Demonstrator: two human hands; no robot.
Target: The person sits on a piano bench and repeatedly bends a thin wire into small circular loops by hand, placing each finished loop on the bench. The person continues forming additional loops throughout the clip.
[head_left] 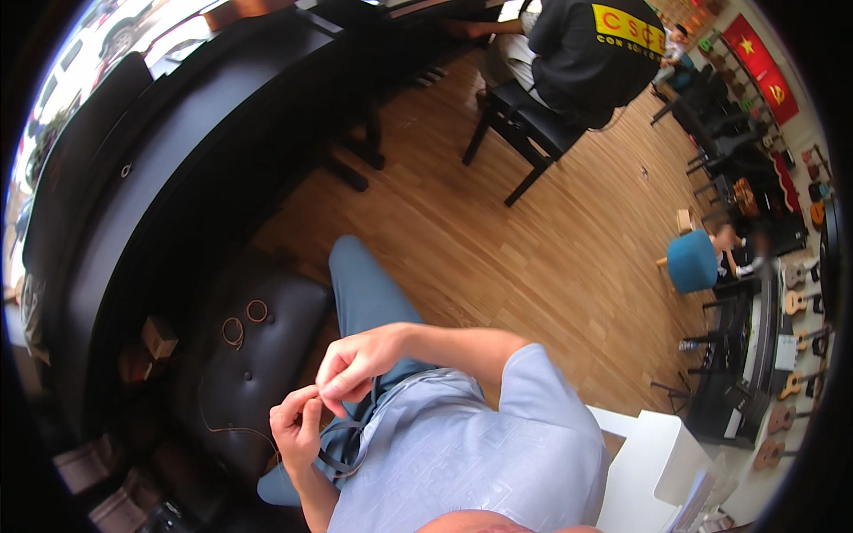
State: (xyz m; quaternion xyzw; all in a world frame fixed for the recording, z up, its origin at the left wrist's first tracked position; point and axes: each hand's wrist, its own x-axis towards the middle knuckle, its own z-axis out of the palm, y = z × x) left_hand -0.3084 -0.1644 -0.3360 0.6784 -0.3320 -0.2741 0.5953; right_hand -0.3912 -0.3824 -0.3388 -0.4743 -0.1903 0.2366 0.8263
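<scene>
My left hand and my right hand meet in front of my lap, fingertips pinched together on a thin copper-coloured wire. The wire trails left from my left hand over the dark padded bench I sit on. Two small coils of the same wire lie on the bench seat. A dark strap or lanyard hangs below my hands against my light blue shirt.
A black piano body curves along the left. Ahead, another person in a black top sits on a dark bench. A wooden floor stretches right to a blue stool, racks of small guitars and a white box.
</scene>
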